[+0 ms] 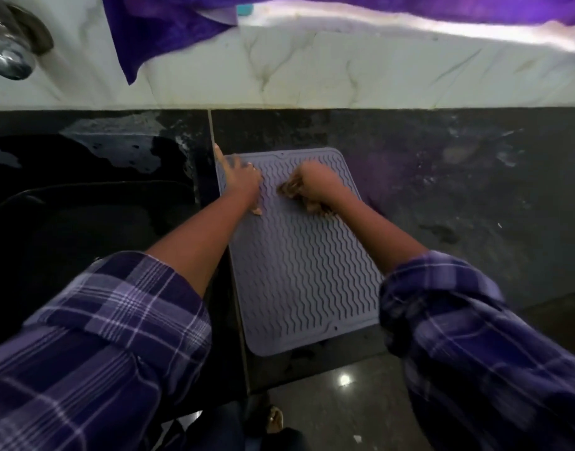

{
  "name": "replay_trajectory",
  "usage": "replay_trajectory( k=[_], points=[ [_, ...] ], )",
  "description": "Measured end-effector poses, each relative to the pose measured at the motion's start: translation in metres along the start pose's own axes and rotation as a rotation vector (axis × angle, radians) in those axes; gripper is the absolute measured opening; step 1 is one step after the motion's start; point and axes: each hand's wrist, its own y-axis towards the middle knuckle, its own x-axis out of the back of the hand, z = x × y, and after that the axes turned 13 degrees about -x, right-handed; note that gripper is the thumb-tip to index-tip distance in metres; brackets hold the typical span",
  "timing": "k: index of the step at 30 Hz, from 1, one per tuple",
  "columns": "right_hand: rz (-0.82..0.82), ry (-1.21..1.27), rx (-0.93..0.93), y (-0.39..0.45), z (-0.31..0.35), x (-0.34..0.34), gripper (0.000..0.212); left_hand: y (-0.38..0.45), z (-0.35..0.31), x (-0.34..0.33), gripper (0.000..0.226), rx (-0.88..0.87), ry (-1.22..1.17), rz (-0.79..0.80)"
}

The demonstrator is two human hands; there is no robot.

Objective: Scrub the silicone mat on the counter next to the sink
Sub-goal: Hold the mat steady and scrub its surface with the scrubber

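A grey silicone mat [299, 265] with wavy ridges lies flat on the dark counter [442, 196], just right of the sink. My left hand [243, 180] rests flat on the mat's far left corner, fingers spread, pressing it down. My right hand [315, 183] is closed around a brownish scrubber [291, 190], which touches the mat's upper middle. The hand hides most of the scrubber. Both arms wear rolled-up plaid sleeves.
A dark sink [84, 216] sits to the left, with a metal tap [9, 50] at the upper left. A purple cloth [162, 30] hangs over the pale marble backsplash. The counter's front edge runs just below the mat, with the floor beyond.
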Motion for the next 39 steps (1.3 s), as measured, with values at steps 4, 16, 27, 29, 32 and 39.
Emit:
replay_trajectory(
  k=[4,16,27,29,32,39],
  points=[
    [-0.049,-0.139,-0.047,-0.021,-0.011,-0.041,0.026,-0.004,-0.009,0.001,0.099,-0.007,0.066,-0.039],
    [0.43,-0.099,-0.178,-0.131,-0.05,-0.027,0.031,-0.064,-0.065,-0.004,0.026,-0.033,0.059,-0.112],
    [0.114,-0.279,0.036,-0.162,-0.08,-0.108,0.032,-0.092,-0.07,-0.03,0.035,-0.058,0.056,-0.12],
    [0.283,-0.352,0.05,-0.169,-0.086,-0.087,0.032,-0.094,-0.072,-0.026,0.033,-0.051,0.061,-0.095],
    [0.326,-0.201,0.037,-0.15,-0.077,-0.054,0.027,-0.092,-0.074,-0.015,0.027,-0.037,0.061,-0.066],
    [0.05,-0.193,0.116,-0.156,-0.079,-0.104,0.04,-0.075,-0.064,-0.022,0.036,-0.042,-0.017,-0.158]
  ],
)
